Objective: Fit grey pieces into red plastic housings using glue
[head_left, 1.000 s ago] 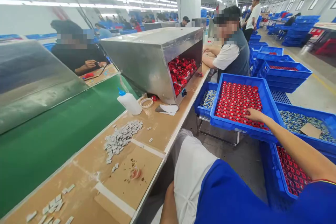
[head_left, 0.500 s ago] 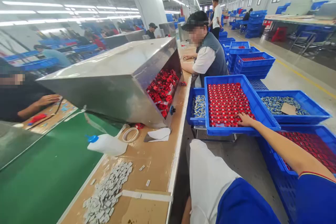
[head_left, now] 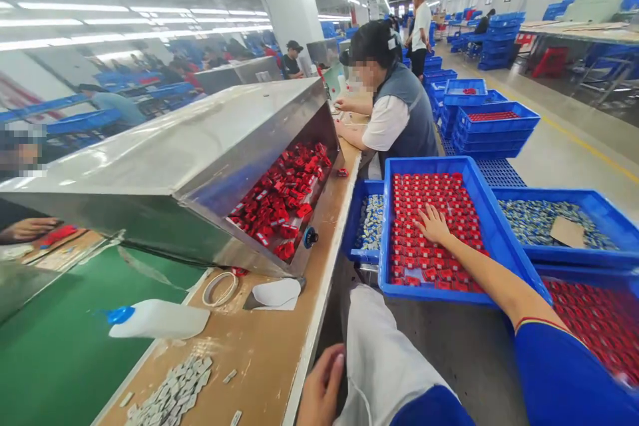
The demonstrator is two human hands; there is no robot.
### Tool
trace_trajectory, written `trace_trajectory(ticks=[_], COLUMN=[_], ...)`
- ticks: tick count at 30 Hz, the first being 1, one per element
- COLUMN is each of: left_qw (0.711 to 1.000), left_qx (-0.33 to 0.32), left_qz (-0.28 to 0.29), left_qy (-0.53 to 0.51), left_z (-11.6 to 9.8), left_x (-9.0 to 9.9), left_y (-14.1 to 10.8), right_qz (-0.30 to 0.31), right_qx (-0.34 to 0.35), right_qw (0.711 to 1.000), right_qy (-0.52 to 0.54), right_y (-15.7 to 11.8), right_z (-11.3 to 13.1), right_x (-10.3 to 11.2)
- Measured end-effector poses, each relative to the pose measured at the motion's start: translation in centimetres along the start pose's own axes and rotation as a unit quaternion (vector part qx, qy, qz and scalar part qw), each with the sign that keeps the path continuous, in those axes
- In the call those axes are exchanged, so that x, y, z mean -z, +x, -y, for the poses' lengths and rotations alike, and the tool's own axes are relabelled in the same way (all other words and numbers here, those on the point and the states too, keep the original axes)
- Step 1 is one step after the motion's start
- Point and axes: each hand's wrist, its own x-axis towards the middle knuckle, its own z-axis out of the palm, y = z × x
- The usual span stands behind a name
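Observation:
My right hand (head_left: 433, 223) reaches into a blue tray (head_left: 516, 259) at the right, fingers spread over rows of small red plastic pieces (head_left: 414, 196) and touching the top of them. It holds nothing that I can see. At the bottom, beside the worktable's edge, my left hand (head_left: 322, 386) hangs next to my leg. Its fingers are loosely bent, a little apart from the thumb, and no object shows in it. On the left, a metal hopper (head_left: 200, 146) has a sloping open mouth filled with a jumbled heap of similar red pieces (head_left: 284, 193).
On the worktable (head_left: 259, 359) lie a white bottle with a blue cap (head_left: 160, 319), a tape roll (head_left: 219, 288) and grey pieces (head_left: 174, 389). A green belt (head_left: 60, 353) runs at left. A co-worker (head_left: 399, 106) sits ahead; more blue trays (head_left: 574, 196) stand at right.
My right hand has moved left and farther into the tray, over the red pieces. My left hand has come into view at the bottom. The camera view has shifted too.

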Motion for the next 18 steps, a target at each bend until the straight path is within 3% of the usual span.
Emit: trace_trajectory(ticks=[3,5,7,13,16,18], left_qw=[0.99,0.967,0.951,0.942,0.942,0.944], left_qx=[-0.013,-0.002,0.01,0.052,0.064,0.061], left_qz=[-0.143,-0.248,-0.296,-0.321,-0.321,-0.317], left_qy=[0.007,0.05,0.087,0.084,0.078,0.073], left_z=[-1.5,-1.2,-0.1,3.1,3.2,2.6], left_x=[3.2,4.5,4.9,3.2,2.7,2.5], left_y=[2.0,3.1,3.9,4.6,4.3,4.0], right_qz=[-0.003,-0.01,-0.017,-0.016,-0.061,-0.149], right_qx=[0.008,0.014,0.016,0.011,0.01,0.039], right_qw=[1.0,1.0,1.0,1.0,0.998,0.987], right_qy=[0.004,0.002,-0.003,-0.023,-0.009,0.043], right_y=[1.4,1.7,1.8,2.2,3.9,5.8], right_z=[1.0,1.1,0.9,0.7,1.9,4.5], right_x=[-1.7,-2.6,-3.3,-3.1,-0.3,2.9])
